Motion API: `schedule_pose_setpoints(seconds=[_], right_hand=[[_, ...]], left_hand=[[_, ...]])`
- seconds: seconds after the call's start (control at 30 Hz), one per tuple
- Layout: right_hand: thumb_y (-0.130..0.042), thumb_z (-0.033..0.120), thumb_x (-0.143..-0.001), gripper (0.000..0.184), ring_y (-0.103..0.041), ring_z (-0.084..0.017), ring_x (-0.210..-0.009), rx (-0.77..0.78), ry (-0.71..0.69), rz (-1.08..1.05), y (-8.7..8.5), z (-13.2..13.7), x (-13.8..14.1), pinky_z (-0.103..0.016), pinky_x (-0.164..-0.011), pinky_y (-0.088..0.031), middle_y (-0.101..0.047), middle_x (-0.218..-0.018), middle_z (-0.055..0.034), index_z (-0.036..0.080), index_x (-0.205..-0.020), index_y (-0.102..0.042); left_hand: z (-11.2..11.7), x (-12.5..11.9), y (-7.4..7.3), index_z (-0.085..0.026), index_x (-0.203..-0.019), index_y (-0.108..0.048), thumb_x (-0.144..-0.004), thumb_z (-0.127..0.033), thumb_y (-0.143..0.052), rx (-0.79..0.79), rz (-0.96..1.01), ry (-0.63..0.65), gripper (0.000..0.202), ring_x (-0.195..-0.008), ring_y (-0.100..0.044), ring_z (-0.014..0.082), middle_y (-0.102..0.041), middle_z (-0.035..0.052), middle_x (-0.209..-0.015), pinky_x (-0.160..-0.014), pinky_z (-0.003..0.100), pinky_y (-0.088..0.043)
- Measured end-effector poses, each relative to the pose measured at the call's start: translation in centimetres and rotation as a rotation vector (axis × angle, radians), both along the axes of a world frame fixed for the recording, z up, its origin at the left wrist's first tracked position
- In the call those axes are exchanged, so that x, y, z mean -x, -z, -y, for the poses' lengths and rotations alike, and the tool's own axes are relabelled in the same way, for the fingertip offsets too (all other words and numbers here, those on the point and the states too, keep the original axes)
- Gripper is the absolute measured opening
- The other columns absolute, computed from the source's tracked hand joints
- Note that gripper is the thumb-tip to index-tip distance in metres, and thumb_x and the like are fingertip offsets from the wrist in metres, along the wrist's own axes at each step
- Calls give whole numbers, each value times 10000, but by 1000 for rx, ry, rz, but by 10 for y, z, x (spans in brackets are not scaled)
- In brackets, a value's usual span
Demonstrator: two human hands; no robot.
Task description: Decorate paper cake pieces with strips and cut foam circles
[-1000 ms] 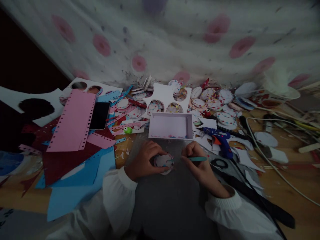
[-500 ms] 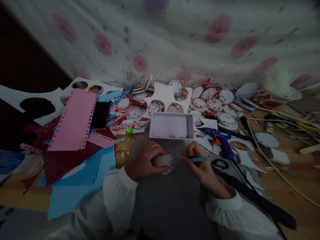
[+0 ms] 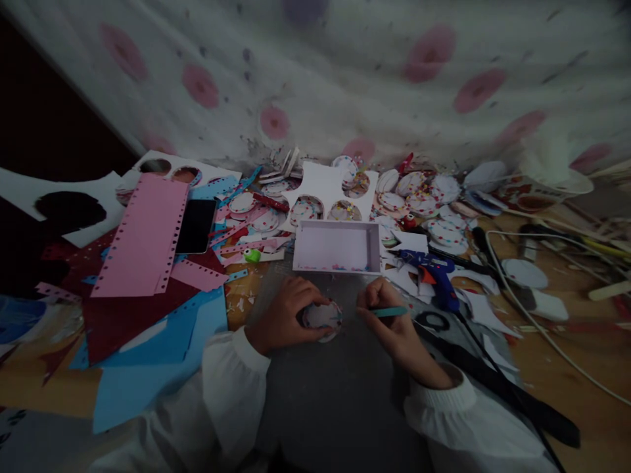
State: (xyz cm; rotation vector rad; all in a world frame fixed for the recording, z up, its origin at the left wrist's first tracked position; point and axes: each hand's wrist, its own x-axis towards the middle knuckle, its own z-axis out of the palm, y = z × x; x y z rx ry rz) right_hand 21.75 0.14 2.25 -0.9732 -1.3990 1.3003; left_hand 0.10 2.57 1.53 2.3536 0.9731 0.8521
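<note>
My left hand is closed on the edge of a small round paper disc with coloured dots along its rim, thumb near and fingers far. The disc is low over the grey mat. To its right, my right hand pinches a thin teal tool, perhaps tweezers; its tip is hidden by the fingers. A gap separates the tool from the disc. Just beyond both hands stands a shallow white box with small pink and blue bits along its near inside edge.
Dotted paper discs pile up at the back. Pink punched sheets, a phone and blue paper lie left. A blue glue gun, a white cable and a long black object lie right.
The whole view has shifted very slightly. Both hands keep nearly the same pose, the left still on the paper disc and the right still on the teal tool.
</note>
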Motion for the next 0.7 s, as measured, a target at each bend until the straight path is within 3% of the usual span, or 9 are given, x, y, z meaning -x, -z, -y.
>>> schedule_pose_setpoints(seconds=[0.7], right_hand=[[-602, 313, -874, 251, -349, -132, -606, 59, 28, -71, 2, 0, -1, -266, -540, -289, -382, -706, 48, 255, -818, -364]], left_hand=[[0, 1, 1, -200, -995, -638, -783, -446, -725, 15, -10, 5, 336, -900, -588, 212, -660, 51, -925, -838, 376, -423]])
